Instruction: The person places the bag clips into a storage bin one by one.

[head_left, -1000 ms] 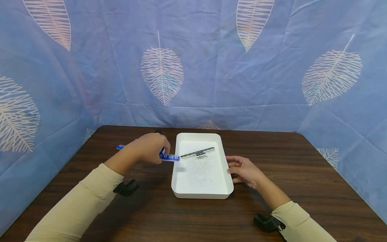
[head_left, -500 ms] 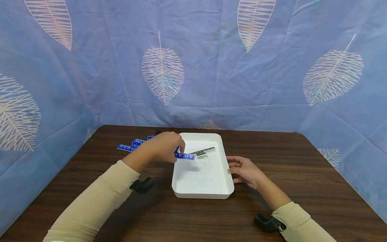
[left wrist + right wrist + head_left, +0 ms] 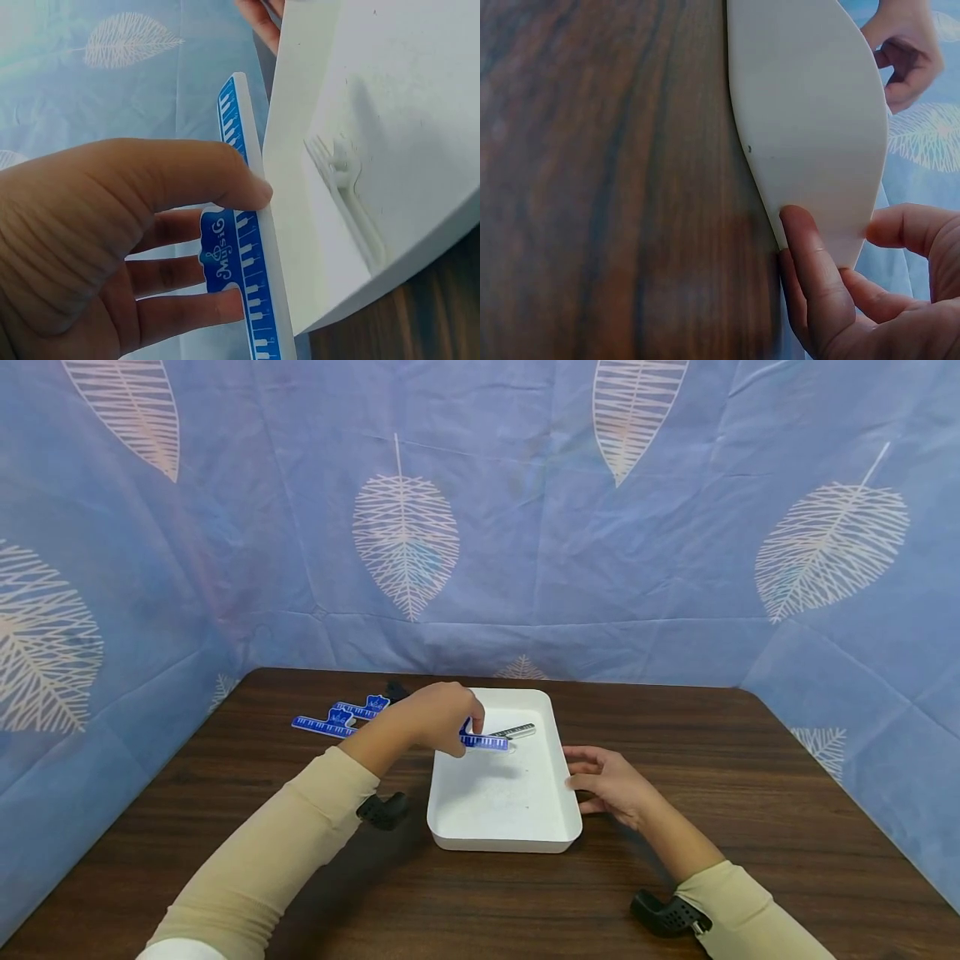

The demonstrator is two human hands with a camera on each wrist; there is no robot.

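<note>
My left hand [image 3: 431, 718] pinches a blue sheet-music clip [image 3: 259, 300] with a piano-key print and the word "Music". Its thumb lies on the front of the bar and its fingers are behind; the palm covers part of it in the head view. The clip is over the white tray [image 3: 487, 806], overlapping a black-and-white clip [image 3: 521, 730] inside it. The left wrist view shows that clip's white edge [image 3: 356, 214] on the tray floor. My right hand [image 3: 607, 781] rests against the tray's right side, fairly straight fingers [image 3: 810, 255] on the outer wall and thumb at the rim.
Several blue clips [image 3: 322, 725] lie on the dark wooden table at the tray's left, partly behind my left forearm. A small black object [image 3: 396, 691] sits beyond them. A blue cloth with white leaves [image 3: 480, 527] hangs around the table.
My left hand has carried the blue clip rightward, from the tray's left rim to over its inside. Blue clips behind the forearm have come into sight. The right hand has stayed put.
</note>
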